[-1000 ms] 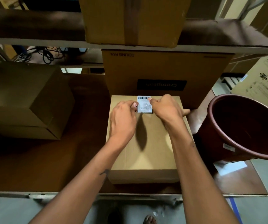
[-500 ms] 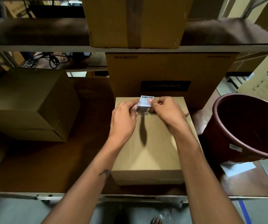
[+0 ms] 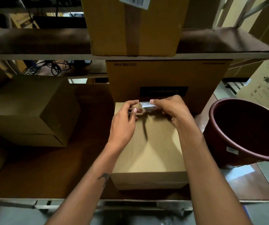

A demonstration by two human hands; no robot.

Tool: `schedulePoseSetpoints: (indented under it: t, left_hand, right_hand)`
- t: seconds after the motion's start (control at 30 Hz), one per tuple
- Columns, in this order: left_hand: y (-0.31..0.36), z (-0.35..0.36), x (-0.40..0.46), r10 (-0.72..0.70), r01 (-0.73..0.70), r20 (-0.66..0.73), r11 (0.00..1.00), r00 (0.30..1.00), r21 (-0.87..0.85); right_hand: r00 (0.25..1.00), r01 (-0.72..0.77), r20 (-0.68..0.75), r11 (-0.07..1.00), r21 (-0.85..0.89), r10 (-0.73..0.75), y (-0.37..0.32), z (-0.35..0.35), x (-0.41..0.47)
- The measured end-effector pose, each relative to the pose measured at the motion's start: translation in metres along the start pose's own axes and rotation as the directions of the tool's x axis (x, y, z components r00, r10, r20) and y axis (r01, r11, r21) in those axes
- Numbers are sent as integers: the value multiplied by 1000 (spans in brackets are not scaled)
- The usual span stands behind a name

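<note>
Box [image 3: 150,151]: on the shelf [image 3: 57,176], under your hands.
Right hand [image 3: 171,109]: your thumb and forefinger pinch the label's right end.
Left hand [image 3: 124,120]: fingers loosely curled beside the label's left end; whether they touch it is unclear.
Label [image 3: 147,106]: over the box's far edge, long axis running left to right, tilted nearly edge-on to you.

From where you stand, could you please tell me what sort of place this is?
Probably a warehouse or stockroom: cardboard boxes sit on shelves, one a ceiling fan box, another carries a barcode label, and the right hand pinches a small sticker over a box.
</note>
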State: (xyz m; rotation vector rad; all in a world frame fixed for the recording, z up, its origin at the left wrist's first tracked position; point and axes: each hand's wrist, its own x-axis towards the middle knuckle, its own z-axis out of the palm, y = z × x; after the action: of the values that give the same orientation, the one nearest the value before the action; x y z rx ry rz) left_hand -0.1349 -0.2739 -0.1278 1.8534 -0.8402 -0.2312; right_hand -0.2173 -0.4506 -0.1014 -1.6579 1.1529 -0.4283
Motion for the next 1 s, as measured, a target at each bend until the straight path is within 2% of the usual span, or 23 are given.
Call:
schedulePoseSetpoints:
  t: [0.2, 0.33, 0.6, 0.73, 0.8, 0.87, 0.93, 1.0]
  left_hand:
    - [-5, 4, 6, -8, 10, -15, 989, 1000, 148]
    - [-7, 6, 11, 20, -15, -16, 967, 1000, 254]
    - [-7, 7, 7, 52, -40, -39, 968, 998, 248]
    - [-4, 3, 6, 20, -9, -66, 987, 998, 158]
    - [0, 1, 5, -32, 38, -85, 997, 996, 68]
    - [4, -2, 5, -132, 121, -75, 984, 988, -133]
    - [9, -5, 6, -213, 175, -58, 908, 975, -380]
    - [16, -8, 6, -231, 178, -46, 848, 972, -499]
  right_hand:
    - [997, -67, -34, 984, 164, 74, 1, 3, 11]
    - [994, -107, 10, 974, 201, 107, -16, 0, 15]
    - [993, -116, 21, 976, 183, 114, -54, -6, 38]
    - [993, -96, 87, 977, 191, 80, -57, -5, 25]
    - [993, -30, 117, 964, 266, -2, -52, -5, 13]
    - [984, 73, 134, 948, 309, -120, -42, -7, -6]
    - [966, 173, 128, 933, 316, -222, -31, -10, -28]
    - [938, 274, 110, 900, 338, -327, -20, -12, -47]
